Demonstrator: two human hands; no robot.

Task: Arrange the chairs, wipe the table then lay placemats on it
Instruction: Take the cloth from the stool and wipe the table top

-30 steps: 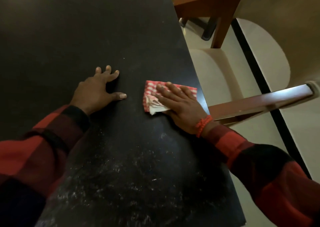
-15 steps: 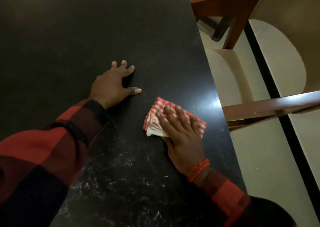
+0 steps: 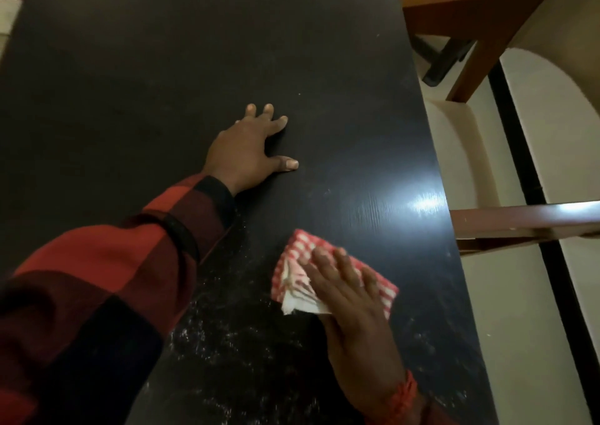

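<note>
A dark table (image 3: 162, 67) fills most of the view. My right hand (image 3: 354, 307) presses flat, fingers straight, on a folded red-and-white checked cloth (image 3: 300, 259) near the table's right edge. My left hand (image 3: 250, 151) rests flat on the tabletop further away, fingers spread, holding nothing. White dusty specks (image 3: 227, 343) cover the near part of the table between my arms. A chair with brown wooden arms (image 3: 519, 223) and a cream seat (image 3: 461, 151) stands at the table's right side.
The chair's cream back (image 3: 552, 106) curves at the far right. Cream floor with a black stripe (image 3: 565, 294) runs beside the table. A dark object (image 3: 444, 60) lies on the floor beyond the chair's far arm.
My right hand has drawn the cloth toward me along the table's right edge. My left hand stays planted on the table.
</note>
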